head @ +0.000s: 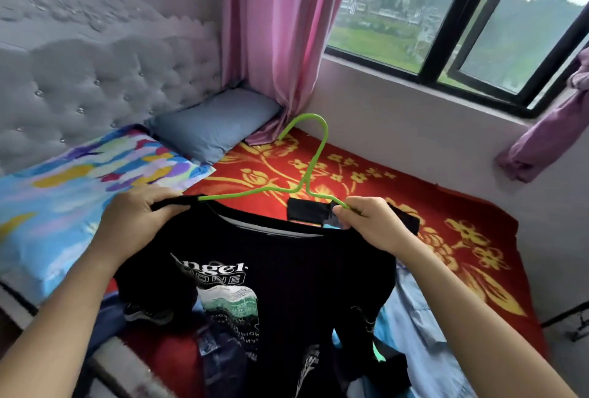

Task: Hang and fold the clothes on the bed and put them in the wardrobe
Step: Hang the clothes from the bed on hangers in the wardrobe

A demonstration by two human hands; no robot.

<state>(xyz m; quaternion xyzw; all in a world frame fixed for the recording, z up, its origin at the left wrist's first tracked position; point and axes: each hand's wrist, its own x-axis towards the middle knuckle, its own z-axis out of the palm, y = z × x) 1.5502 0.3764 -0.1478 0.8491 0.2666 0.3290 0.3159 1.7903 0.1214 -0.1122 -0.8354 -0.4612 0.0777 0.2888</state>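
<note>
A black T-shirt [280, 273] with white and green print hangs in the air over the bed, held up at both shoulders. A green wire hanger [314, 162] sits in its neck opening, hook pointing up and away. My left hand [140, 216] grips the shirt's left shoulder together with the hanger's left end. My right hand [373, 222] pinches the right shoulder and the hanger's right arm. More clothes lie under the shirt: a light blue garment [424, 318] and dark pieces [223, 362].
The bed has a red blanket with gold flowers [462, 238], a colourful pillow [63, 193] and a blue-grey pillow [213, 123] by the grey padded headboard [95, 72]. Pink curtains [280, 31] and a window [446, 15] stand behind. The wall runs along the bed's right side.
</note>
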